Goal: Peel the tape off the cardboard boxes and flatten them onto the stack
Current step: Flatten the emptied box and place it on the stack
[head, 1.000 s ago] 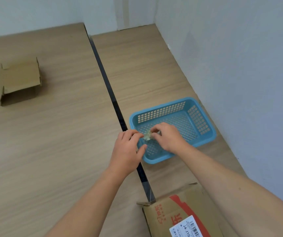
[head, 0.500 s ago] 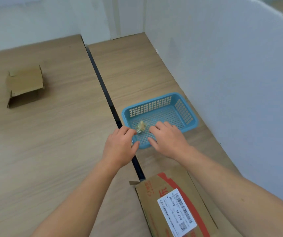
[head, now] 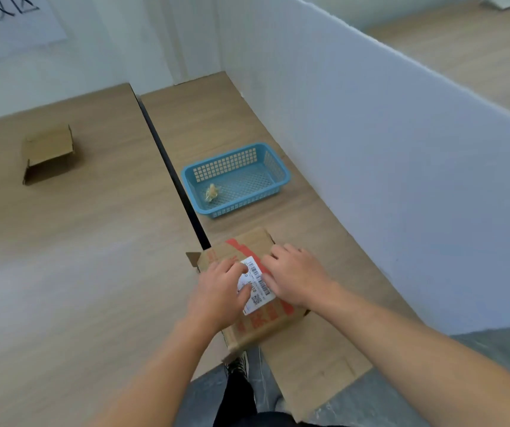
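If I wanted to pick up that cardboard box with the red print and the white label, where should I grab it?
Probably by its two long side edges, one hand each, coming down from above. The box lies broad face up, seemingly too wide for one hand; the left hand and right hand rest on top, flanking the white label.

Labelled red-printed box [head: 263, 329] lies near, plain box [head: 48, 149] beyond.
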